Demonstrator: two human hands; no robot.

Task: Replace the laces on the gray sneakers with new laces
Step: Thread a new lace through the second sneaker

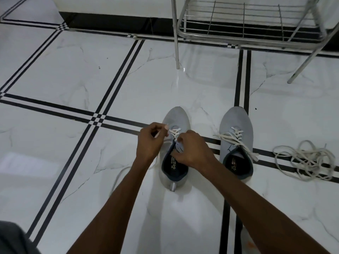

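Gray knit covers both sneakers, which stand side by side on the white marble-look floor [73, 74], toes pointing away from you. Your left hand [149, 142] pinches a white lace [174, 133] just beside the left sneaker [178, 118], fingers curled round the strand at the shoe's outer edge. Your right hand [192, 150] rests over the same shoe's tongue [179, 146] and collar, fingers bent down and gripping the tongue area; exactly what they grasp is partly hidden. That lace crosses only the front eyelets, and one loose end trails across the floor toward your left forearm. The right sneaker [235, 121] sits apart to the right, laced partway, its lace ends spilling over the sides. Farther right lies a tangled pile of white laces [308, 160]. Beyond the shoes stands a metal wire rack [244, 22] against the dark baseboard.
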